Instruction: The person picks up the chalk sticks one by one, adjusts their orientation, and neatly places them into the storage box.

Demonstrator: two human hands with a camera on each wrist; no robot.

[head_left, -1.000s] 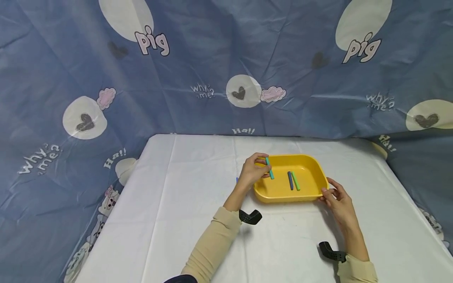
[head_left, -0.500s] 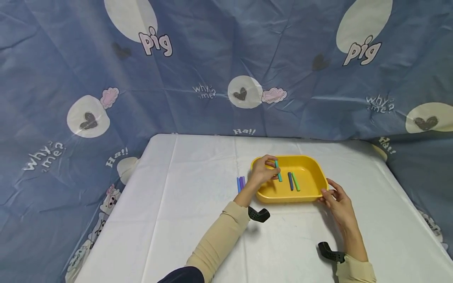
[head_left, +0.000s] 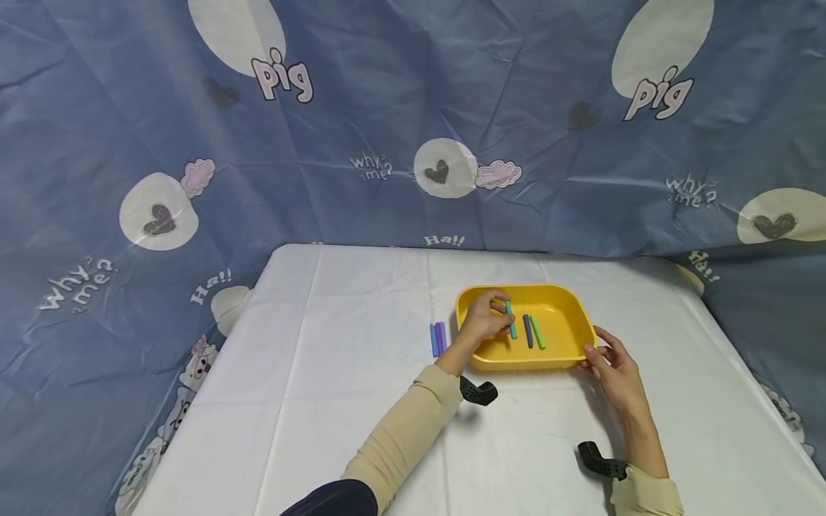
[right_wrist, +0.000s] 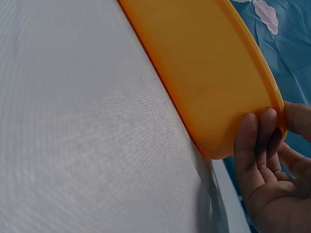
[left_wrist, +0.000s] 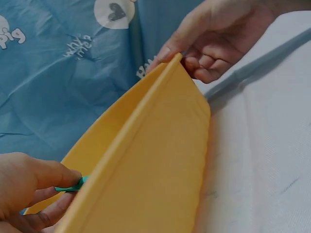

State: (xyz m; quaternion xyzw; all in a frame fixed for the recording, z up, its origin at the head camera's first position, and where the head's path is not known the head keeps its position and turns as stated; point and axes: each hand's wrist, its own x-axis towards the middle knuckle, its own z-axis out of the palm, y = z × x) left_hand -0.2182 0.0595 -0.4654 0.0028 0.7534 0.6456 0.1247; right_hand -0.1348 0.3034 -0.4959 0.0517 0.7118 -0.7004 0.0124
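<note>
In the head view my left hand [head_left: 482, 319] is over the left half of a yellow tray [head_left: 568, 326]. Thumb and fingers pinch a teal crayon [head_left: 513, 332], low inside the tray; whether it touches the bottom I cannot tell. To its right lie a navy crayon [head_left: 528, 331] and a green crayon [head_left: 538, 332], side by side. My right hand [head_left: 621, 378] grips the tray's near right corner. The right wrist view shows the thumb over the rim and fingers [right_wrist: 248, 141] against the outer wall. The left wrist view shows the teal crayon [left_wrist: 73, 185] partly hidden by the rim.
On the white cloth [head_left: 348, 401], left of the tray, a blue crayon [head_left: 434, 340] and two purple crayons [head_left: 442, 337] lie in a row, close to the left forearm. A blue patterned curtain [head_left: 361, 201] hangs behind the table. Each wrist carries a black camera mount [head_left: 479, 392].
My left hand has moved right and lower into the tray with the teal crayon, beside the navy one. The crayons on the cloth have come into view. The right hand keeps its hold.
</note>
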